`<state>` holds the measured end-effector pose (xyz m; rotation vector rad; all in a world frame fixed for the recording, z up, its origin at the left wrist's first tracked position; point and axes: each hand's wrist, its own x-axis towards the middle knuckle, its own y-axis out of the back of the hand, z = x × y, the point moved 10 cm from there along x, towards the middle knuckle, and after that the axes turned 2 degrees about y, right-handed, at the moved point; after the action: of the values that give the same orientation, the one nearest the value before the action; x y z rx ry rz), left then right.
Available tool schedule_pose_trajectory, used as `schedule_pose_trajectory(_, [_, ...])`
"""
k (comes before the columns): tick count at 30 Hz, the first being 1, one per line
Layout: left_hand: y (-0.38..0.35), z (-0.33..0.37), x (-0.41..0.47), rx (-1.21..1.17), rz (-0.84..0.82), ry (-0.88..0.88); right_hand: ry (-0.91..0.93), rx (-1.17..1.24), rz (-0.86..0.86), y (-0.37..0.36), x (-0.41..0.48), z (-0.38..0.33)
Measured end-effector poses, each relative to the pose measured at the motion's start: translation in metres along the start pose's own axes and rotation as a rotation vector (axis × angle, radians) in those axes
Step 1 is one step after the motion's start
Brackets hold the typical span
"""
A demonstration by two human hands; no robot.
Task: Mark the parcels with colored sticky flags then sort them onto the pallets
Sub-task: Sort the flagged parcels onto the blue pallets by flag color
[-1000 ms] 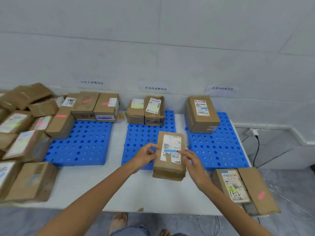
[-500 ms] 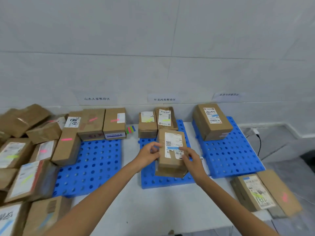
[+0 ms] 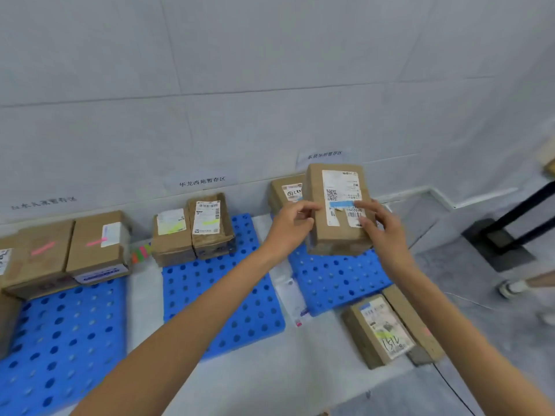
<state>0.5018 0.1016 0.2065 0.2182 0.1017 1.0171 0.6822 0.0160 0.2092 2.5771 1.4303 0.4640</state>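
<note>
Head view, centre right of the frame: both hands hold one brown parcel [image 3: 338,235] up off the table [image 3: 270,370], above the far end of the rightmost pallet [image 3: 336,280]. The left hand [image 3: 289,226] grips its left edge with fingers curled round the side. The right hand [image 3: 381,229] clasps the right edge, one fingertip reaching onto the white label [image 3: 333,181]. A blue flag [image 3: 342,204] is stuck across that label, so marking looks finished for this parcel and the sorting step is in hand. Another box [image 3: 285,190] sits at the back of that pallet, partly hidden behind the held one. The next move probably calls for lowering the parcel flat onto bare pallet just beside that box, then letting go with both hands. Green-flagged boxes [image 3: 192,232] sit on the middle pallet [image 3: 222,298], pink-flagged boxes [image 3: 90,250] on the left pallet [image 3: 60,340].
</note>
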Motion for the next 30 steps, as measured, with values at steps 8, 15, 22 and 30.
schedule_pose_trajectory(8, [-0.126,-0.007,0.109,0.093,0.009,0.095,-0.094,-0.042,-0.031,0.091,0.128,0.086])
schedule_pose_trajectory(15, [-0.158,-0.056,0.184,0.326,0.011,0.181,-0.248,-0.031,-0.142,0.069,0.206,0.182])
schedule_pose_trajectory(22, [-0.125,-0.109,0.22,0.881,0.056,0.286,-0.294,-0.202,-0.49,0.005,0.216,0.262])
schedule_pose_trajectory(30, [-0.096,-0.204,0.18,0.947,-0.098,0.769,0.036,-0.4,-0.655,-0.043,0.215,0.279])
